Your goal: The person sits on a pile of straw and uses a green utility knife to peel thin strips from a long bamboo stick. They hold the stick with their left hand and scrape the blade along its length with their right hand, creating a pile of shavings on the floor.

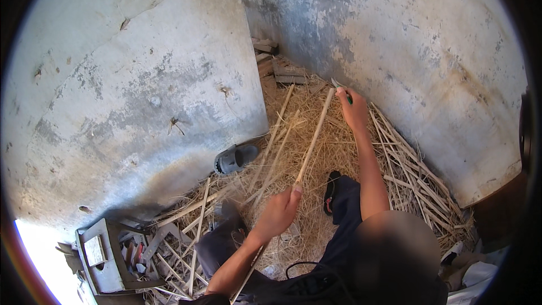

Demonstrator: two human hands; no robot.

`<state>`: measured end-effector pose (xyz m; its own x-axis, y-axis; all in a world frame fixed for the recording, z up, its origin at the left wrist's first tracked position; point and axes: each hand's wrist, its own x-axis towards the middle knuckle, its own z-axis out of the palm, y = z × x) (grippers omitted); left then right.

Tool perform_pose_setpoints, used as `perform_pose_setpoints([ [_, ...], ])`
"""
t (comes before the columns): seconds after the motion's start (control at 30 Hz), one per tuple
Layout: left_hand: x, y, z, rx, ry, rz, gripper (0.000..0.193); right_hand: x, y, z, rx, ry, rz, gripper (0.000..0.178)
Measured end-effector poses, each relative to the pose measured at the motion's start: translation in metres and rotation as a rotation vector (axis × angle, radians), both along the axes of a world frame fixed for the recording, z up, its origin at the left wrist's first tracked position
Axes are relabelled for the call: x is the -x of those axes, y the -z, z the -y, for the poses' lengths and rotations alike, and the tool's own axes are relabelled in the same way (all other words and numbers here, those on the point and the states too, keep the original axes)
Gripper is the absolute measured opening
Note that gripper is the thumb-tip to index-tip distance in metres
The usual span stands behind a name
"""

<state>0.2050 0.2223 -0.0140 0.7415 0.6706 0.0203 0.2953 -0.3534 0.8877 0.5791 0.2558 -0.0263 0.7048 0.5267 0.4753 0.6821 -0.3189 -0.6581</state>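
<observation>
A long pale wooden stick (314, 138) runs up and away in front of me, its lower part gripped in my left hand (276, 214). The stick continues below that hand toward my lap. At its far end, my right hand (353, 108) is closed around a small green-handled tool (336, 83) with a short metal tip. This tip is beside the stick's end; whether they touch is hard to tell. Loose straw-like shavings (316, 164) cover the floor beneath both hands.
Peeling walls (361, 28) meet in the far corner, near wooden blocks (289, 73). Piled sticks (415, 175) line the right wall. A grey hollow object (234, 159) lies by the left wall panel (186, 79). A grey box-like frame (107, 257) stands at lower left. My feet are among the shavings.
</observation>
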Motion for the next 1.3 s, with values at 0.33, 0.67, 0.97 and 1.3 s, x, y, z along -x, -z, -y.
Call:
perform_pose_setpoints([
  [0.33,0.012,-0.02,-0.049,0.924,0.099,0.095,0.046,0.048,-0.009,0.001,-0.1,-0.413,-0.295,0.054],
  [0.67,0.005,0.005,-0.057,0.462,0.267,0.133,0.049,0.119,-0.043,0.003,-0.196,-0.641,-0.642,0.05],
  [0.97,0.005,-0.006,-0.048,0.342,0.018,0.173,0.038,0.116,-0.042,0.005,-0.148,-0.675,-0.799,0.046],
  [1.3,0.006,-0.005,-0.05,0.253,-0.038,0.199,0.031,0.118,-0.036,-0.002,-0.21,-0.595,-0.828,0.033],
])
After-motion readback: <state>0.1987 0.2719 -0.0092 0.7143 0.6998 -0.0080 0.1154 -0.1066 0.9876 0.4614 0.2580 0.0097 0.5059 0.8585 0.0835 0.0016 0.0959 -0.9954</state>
